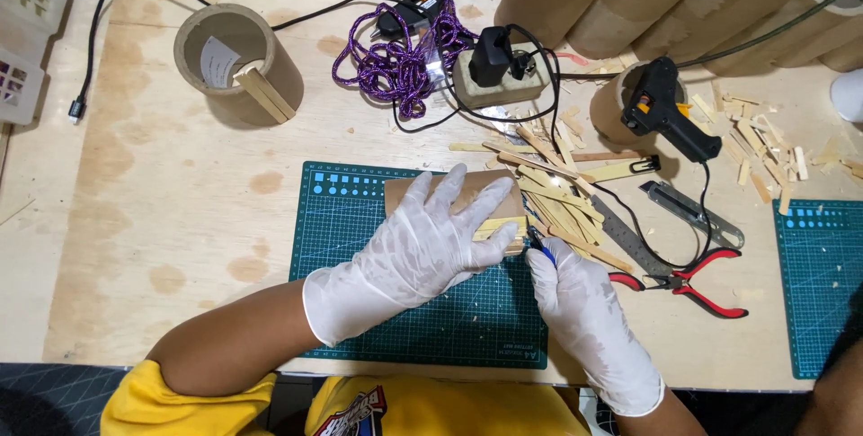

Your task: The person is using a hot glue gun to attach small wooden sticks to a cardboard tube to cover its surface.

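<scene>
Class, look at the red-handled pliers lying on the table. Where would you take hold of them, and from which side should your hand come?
Grip the pliers by the two red handles, which spread open toward the right. Come from above on the right side: the metal nose points left, close to the gloved right hand and a black cable, while the handles lie flat on bare table with room around them.
</scene>
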